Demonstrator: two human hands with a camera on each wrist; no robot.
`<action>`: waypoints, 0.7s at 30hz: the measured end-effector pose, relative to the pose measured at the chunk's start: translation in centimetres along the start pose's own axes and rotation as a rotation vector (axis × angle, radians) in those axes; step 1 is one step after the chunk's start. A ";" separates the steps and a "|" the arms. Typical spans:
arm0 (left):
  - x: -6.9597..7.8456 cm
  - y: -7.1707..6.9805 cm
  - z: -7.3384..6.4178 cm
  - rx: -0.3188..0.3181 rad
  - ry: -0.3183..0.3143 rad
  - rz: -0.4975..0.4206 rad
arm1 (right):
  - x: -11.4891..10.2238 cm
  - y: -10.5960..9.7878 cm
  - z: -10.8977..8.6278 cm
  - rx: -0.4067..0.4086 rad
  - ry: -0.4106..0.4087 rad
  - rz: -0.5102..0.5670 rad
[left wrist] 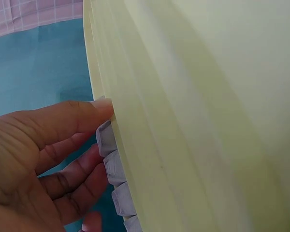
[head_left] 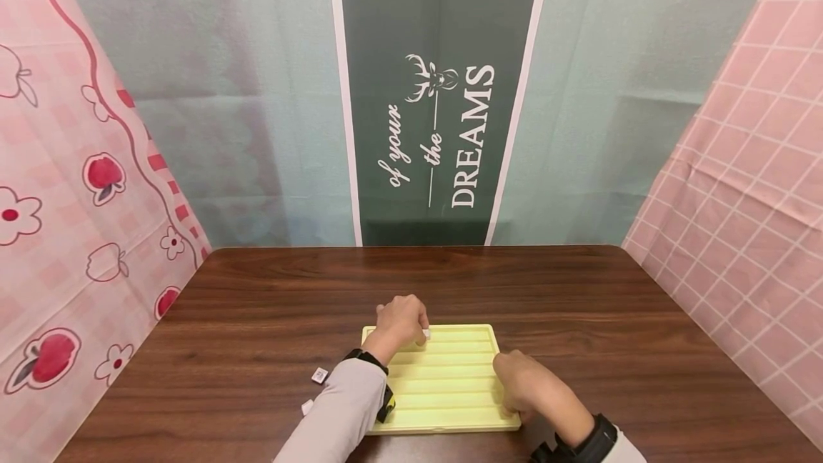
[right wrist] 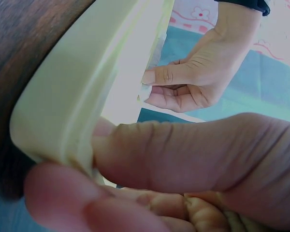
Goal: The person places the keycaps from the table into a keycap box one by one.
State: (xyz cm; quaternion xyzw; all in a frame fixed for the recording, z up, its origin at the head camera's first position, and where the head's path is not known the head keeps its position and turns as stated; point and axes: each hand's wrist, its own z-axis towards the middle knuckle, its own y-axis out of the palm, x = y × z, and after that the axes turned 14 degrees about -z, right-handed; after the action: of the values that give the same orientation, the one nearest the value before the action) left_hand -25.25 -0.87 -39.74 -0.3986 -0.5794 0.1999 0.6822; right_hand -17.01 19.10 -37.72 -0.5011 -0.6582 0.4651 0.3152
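Observation:
A pale yellow ridged tray (head_left: 444, 377) lies on the table. At its far edge, my left hand (head_left: 401, 321) pinches a small white block (head_left: 426, 334) between thumb and fingers; the fingers hide most of it. In the left wrist view, several more white blocks (left wrist: 114, 167) stand side by side along the tray's edge row, just below the thumb. My right hand (head_left: 524, 382) grips the tray's near right corner, thumb on the rim and fingers curled against the outer wall, as the right wrist view shows.
A loose white block (head_left: 319, 376) with a dark mark lies on the brown wooden table (head_left: 257, 320) left of the tray. Another white block (head_left: 307, 406) is partly behind the left sleeve (head_left: 343, 406). Patterned cloths hang around the table.

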 end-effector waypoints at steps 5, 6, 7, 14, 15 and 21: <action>0.0 0.0 -0.1 -0.005 0.001 -0.004 | 0.0 0.0 0.0 0.009 -0.002 -0.004; 0.0 0.0 -0.1 -0.004 0.005 -0.006 | 0.0 0.0 0.0 0.009 0.000 -0.006; -0.1 0.0 -0.1 -0.003 0.008 -0.007 | 0.0 0.0 0.0 0.009 0.002 -0.009; -0.1 -0.1 -0.1 -0.010 0.021 -0.003 | 0.0 -0.1 0.0 -0.009 0.025 -0.014; -0.2 -0.1 -0.1 -0.014 0.026 -0.002 | 0.0 -0.1 0.0 -0.014 0.028 -0.011; -0.4 -0.4 -0.1 -0.070 0.057 -0.005 | 0.1 0.0 0.1 -0.035 0.036 0.000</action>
State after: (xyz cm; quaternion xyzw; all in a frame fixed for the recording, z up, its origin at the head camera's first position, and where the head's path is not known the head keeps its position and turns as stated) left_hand -25.34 -1.44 -39.63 -0.4264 -0.5674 0.1665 0.6845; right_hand -17.17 19.17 -37.73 -0.5150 -0.6605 0.4442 0.3182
